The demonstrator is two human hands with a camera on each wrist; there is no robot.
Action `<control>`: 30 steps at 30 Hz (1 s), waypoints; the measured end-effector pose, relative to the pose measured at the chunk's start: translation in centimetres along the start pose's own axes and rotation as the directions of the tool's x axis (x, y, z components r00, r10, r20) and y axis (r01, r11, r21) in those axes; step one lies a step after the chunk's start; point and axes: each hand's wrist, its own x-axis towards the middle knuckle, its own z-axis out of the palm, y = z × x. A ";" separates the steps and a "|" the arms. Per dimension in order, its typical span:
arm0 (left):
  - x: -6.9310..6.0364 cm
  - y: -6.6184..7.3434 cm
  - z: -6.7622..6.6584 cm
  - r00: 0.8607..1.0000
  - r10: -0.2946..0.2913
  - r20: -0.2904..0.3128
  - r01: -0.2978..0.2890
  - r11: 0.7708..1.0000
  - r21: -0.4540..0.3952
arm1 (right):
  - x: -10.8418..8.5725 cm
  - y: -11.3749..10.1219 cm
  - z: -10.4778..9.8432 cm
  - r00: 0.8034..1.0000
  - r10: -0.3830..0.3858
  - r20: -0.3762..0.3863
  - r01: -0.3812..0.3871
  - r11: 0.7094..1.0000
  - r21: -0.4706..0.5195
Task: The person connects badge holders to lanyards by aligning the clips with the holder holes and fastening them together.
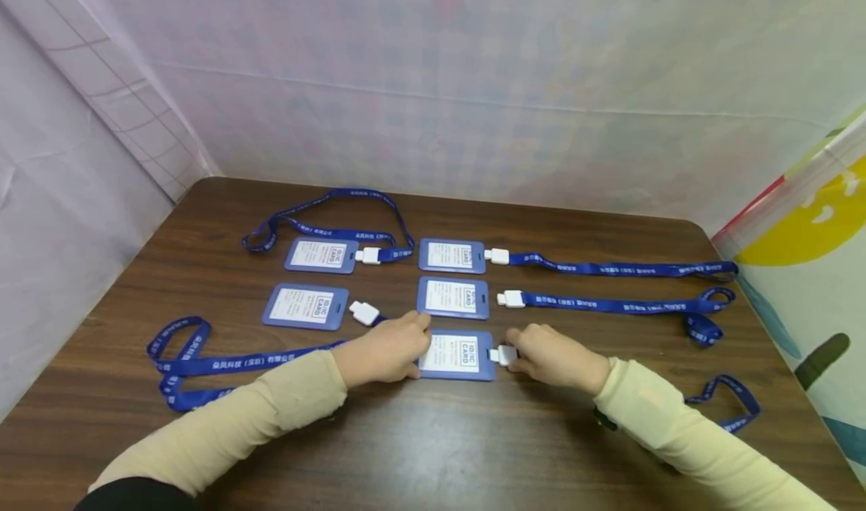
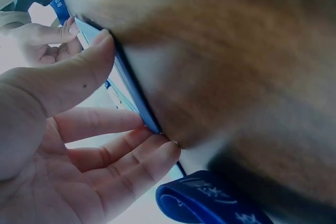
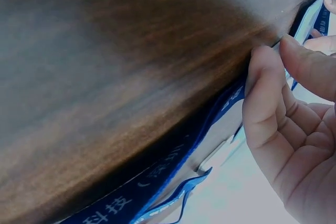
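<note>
A blue card holder with a white card lies flat at the front of the middle column. My left hand grips its left end, thumb on the near edge and fingers at the far side, as the left wrist view shows of the holder and hand. My right hand pinches the white clip at the holder's slotted right end. In the right wrist view the thumb and curled index finger of the hand meet at the table, a blue strap running below them.
Behind are two more holders with clips and straps stretched right. On the left lie a holder with its looped lanyard, another holder and a separate clip. The brown table meets a white curtain.
</note>
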 end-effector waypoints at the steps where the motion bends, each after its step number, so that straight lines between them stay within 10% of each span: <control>1: 0.0 0.0 0.0 1.000 0.001 0.000 -0.001 1.000 0.003 | 0.0 0.0 0.0 1.000 0.004 0.004 -0.004 1.000 0.007; 30: 0.3 -0.3 -0.3 0.999 0.046 0.019 -0.046 0.999 0.013 | 0.4 0.0 0.2 0.999 -0.024 -0.024 0.025 0.999 0.028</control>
